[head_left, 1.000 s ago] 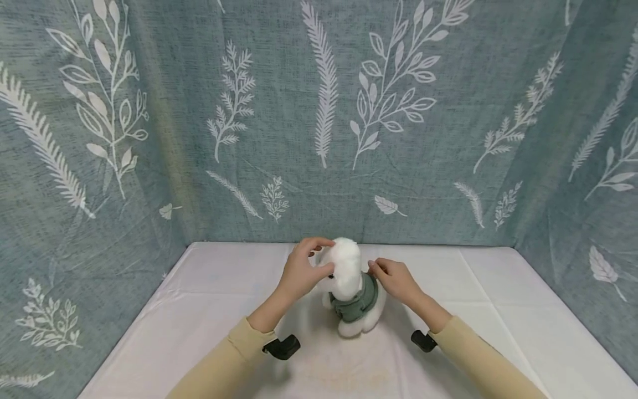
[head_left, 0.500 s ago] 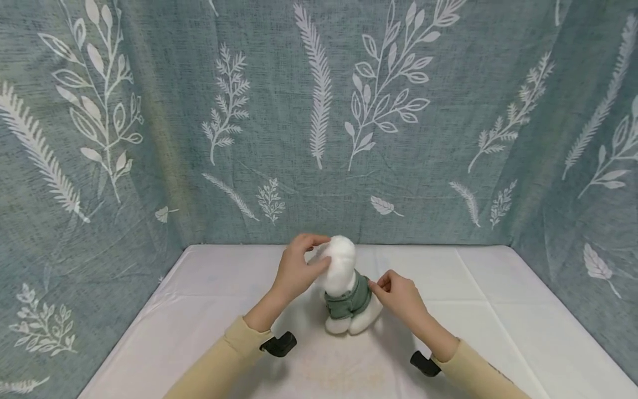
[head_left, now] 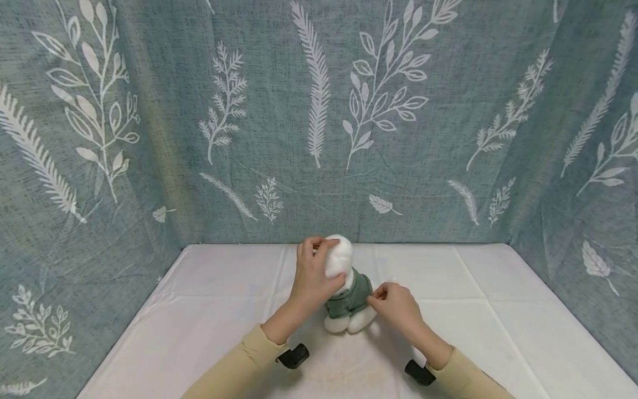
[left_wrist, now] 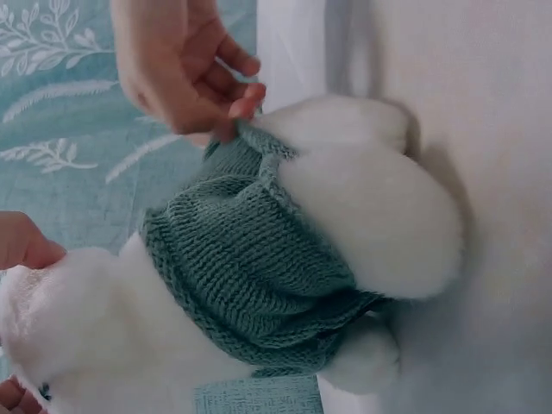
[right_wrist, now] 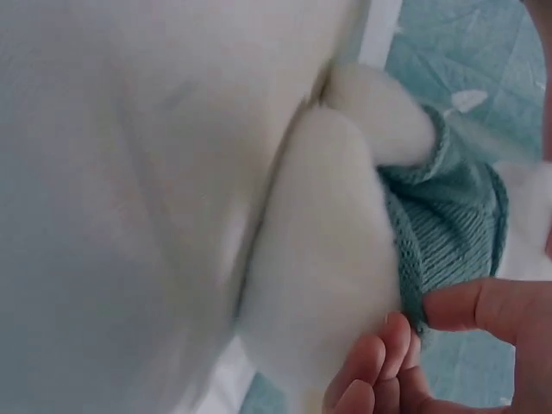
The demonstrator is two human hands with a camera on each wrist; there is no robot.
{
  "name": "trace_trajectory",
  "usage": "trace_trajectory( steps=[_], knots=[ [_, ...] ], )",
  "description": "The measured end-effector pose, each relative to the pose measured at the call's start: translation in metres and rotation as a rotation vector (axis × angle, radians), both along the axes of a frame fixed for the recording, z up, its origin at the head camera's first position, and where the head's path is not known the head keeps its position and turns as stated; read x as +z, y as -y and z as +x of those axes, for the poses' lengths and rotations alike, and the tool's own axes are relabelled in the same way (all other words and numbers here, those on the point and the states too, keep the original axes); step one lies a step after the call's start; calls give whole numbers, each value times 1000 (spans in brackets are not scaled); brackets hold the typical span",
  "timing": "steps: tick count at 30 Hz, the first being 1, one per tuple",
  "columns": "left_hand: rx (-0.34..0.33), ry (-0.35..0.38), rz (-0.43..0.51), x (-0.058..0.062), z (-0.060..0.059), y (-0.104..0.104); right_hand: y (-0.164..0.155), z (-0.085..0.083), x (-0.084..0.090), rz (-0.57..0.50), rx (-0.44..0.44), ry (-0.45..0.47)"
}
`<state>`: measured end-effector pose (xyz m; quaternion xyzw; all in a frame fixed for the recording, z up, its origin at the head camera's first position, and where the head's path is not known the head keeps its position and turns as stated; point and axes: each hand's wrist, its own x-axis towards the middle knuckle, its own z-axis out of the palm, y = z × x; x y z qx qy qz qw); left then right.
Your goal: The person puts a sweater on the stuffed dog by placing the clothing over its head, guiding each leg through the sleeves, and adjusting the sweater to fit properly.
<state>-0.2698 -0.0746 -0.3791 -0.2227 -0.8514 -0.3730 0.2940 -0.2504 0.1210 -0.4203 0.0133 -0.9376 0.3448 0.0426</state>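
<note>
Left hand (head_left: 314, 277) grips the soft, light plush dog (head_left: 344, 288) by its head; right hand (head_left: 394, 305) pinches its stretchy sweater (left_wrist: 250, 267) hem, likely the best hold.

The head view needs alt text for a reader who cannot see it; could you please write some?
A person in tan sleeves holds a white plush toy upright on a white table: the left hand grips its head and the right hand pinches the edge of its green knitted sweater. Grey-green curtains with white leaf prints surround the table.
</note>
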Motion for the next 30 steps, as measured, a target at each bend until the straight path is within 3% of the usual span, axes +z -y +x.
trace_trajectory(
  steps=[4, 9, 12, 14, 17, 19, 26, 30],
  knots=[
    [21, 22, 11, -1, -1, 1, -8, 1, -3, 39, -46, 53],
    [12, 65, 26, -1, -1, 2, -15, 2, -5, 89, -21, 82],
    [7, 71, 26, 0, 0, 3, -15, 1, -2, 120, -8, 15],
    [7, 73, 30, 0, 1, 4, -15, -3, 0, 140, -3, -79],
    [6, 70, 38, -1, 1, 5, -13, -15, 5, 121, 43, -223],
    [4, 62, 40, -2, 2, 6, -13, -26, 8, 97, 99, -244],
    [-12, 25, 32, -3, 0, 5, -20, -58, 15, 134, 280, 13],
    [-19, 32, 26, -2, 0, 4, -21, -63, 17, 204, 280, 99]
  ],
)
